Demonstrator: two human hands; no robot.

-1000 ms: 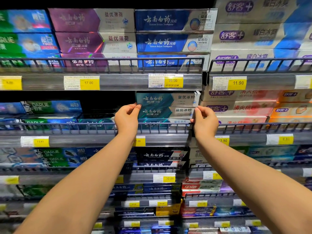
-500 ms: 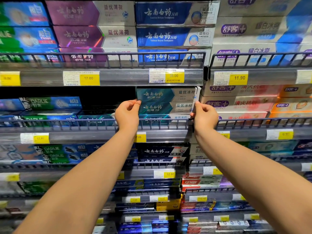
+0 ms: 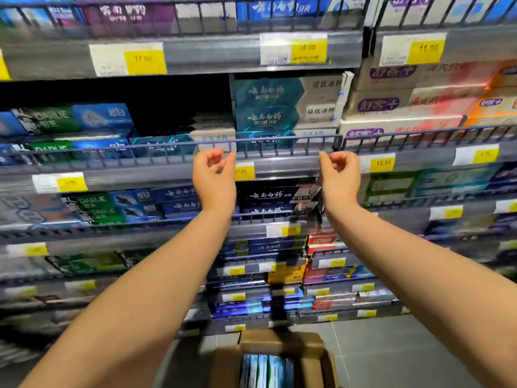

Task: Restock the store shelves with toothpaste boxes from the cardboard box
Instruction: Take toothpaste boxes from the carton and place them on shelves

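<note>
Several tiers of grey metal shelving (image 3: 195, 56) fill the view, each fronted by a low wire rail (image 3: 279, 141) and yellow price tags (image 3: 307, 49).

Middle tier: stack of teal toothpaste boxes (image 3: 268, 105), three high, behind the rail. Green-and-blue boxes (image 3: 70, 119) sit to the left, white-and-orange boxes (image 3: 405, 102) directly to the right.

Left hand (image 3: 214, 177) and right hand (image 3: 340, 175): raised just in front of that rail, one at each lower corner of the teal stack. Fingers loosely curled, holding nothing.

Cardboard box (image 3: 310, 365): bottom centre, flaps open, low before the shelves, with blue boxes (image 3: 265, 368) standing upright inside.

Floor (image 3: 405, 345): grey tile, lower right.

Most lower tiers are too blurred to read.
</note>
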